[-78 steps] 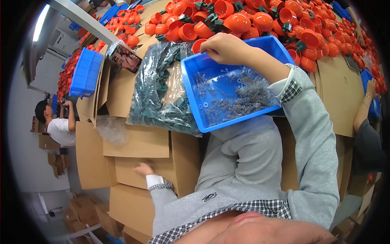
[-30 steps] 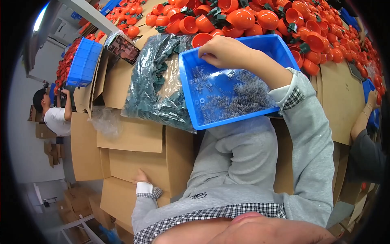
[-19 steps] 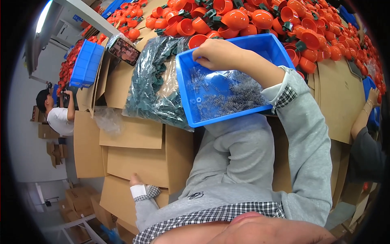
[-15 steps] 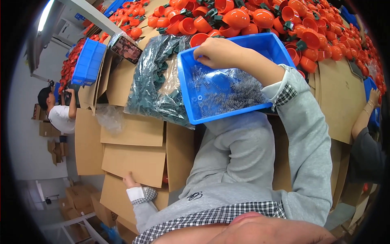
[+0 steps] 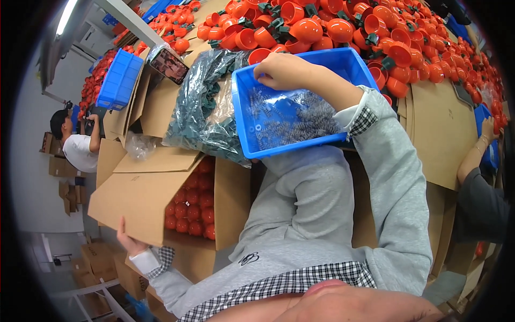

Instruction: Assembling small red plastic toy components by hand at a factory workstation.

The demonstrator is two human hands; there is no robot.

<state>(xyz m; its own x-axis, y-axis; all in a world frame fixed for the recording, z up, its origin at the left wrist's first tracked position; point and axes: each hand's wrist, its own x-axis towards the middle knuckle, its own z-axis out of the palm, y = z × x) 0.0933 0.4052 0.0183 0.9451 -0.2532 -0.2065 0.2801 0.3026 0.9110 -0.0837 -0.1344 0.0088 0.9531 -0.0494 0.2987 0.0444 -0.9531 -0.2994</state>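
Note:
My left hand grips the lower edge of a cardboard flap, which is swung aside from its carton. Rows of shiny red domed parts show inside that carton. My right hand is over the far left part of a blue plastic bin, its fingers curled together. What those fingers hold, if anything, is hidden. Inside the bin lie many small metal springs and a couple of small white rings. Left of the bin rests a clear plastic bag of dark green parts.
A large heap of red-orange cups with green pieces covers the far table. A phone leans beside the bag, near another blue bin. One person works at the left; another person's arm is at the right.
My left hand has moved left and pulled the carton flap with it, uncovering the red parts inside. My right hand stays over the bin, nearly unchanged.

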